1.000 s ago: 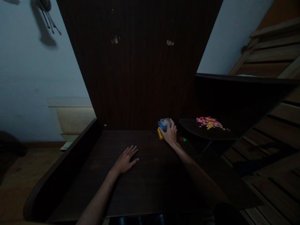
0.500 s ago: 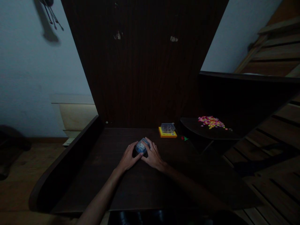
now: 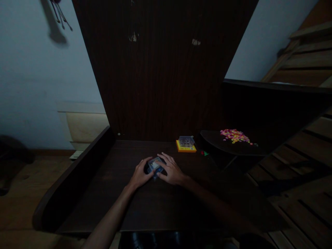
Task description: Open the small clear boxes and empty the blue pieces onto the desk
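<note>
A small clear plastic box (image 3: 155,163) with blue and whitish parts sits low over the middle of the dark desk, tilted a little toward me. My left hand (image 3: 140,174) curls around its left side, thumb at the near edge. From the right, my right hand (image 3: 173,171) grips it with the thumb near the front and a finger across the top, the other fingers spread beyond the far right edge. The fingers partly cover the box, and what lies inside is too dim to name.
Behind my right hand, another clear box (image 3: 186,141) lies on a yellow box (image 3: 186,148). A small red and green item (image 3: 204,153) is beside them. Many colourful pieces (image 3: 236,135) are heaped on the right shelf (image 3: 216,141). A raised board (image 3: 77,180) edges the desk's left.
The box has turned and tipped in my hands, shifting slightly toward me. My right hand's fingers have spread a bit. The view has shifted slightly.
</note>
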Tool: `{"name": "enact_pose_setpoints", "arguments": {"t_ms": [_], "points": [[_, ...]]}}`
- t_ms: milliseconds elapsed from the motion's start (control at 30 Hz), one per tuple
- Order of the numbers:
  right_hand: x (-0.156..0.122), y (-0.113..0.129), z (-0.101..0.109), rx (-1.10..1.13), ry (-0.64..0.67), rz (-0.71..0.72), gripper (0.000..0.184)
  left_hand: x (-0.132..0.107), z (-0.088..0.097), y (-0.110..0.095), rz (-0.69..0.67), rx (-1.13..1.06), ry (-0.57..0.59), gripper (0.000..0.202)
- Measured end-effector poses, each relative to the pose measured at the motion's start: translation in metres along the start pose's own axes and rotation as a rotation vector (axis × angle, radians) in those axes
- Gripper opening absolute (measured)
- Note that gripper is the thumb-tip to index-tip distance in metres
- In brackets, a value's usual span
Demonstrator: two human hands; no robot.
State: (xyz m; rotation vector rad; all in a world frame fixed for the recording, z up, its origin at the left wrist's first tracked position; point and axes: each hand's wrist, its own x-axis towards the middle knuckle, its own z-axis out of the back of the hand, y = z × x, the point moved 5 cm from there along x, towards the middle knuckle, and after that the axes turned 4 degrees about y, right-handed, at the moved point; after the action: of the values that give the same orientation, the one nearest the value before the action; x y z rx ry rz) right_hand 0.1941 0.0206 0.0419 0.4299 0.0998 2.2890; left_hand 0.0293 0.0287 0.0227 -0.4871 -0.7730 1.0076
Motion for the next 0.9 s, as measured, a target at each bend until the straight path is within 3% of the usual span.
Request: {"name": "enact_pose_setpoints", "arguments": {"t_ms": [133, 367, 633, 900], "points": [[0.007, -0.002, 0.007, -0.081, 0.043, 0.209, 0.044, 0.000, 0.001, -0.003, -0.016, -0.040, 0.019, 0.051], [0.016, 0.002, -0.011, -0.336, 0.081, 0.388, 0.037, 0.000, 0.002, -0.005, 0.008, -0.090, 0.010, 0.047], [0.017, 0.016, -0.005, -0.638, -0.087, 0.690, 0.034, 0.000, -0.002, 0.001, 0.041, -0.349, -0.026, 0.049], [0.020, 0.023, -0.002, -0.766, -0.195, 0.757, 0.031, 0.001, -0.004, 0.008, 0.075, -0.459, -0.027, 0.050]]}}
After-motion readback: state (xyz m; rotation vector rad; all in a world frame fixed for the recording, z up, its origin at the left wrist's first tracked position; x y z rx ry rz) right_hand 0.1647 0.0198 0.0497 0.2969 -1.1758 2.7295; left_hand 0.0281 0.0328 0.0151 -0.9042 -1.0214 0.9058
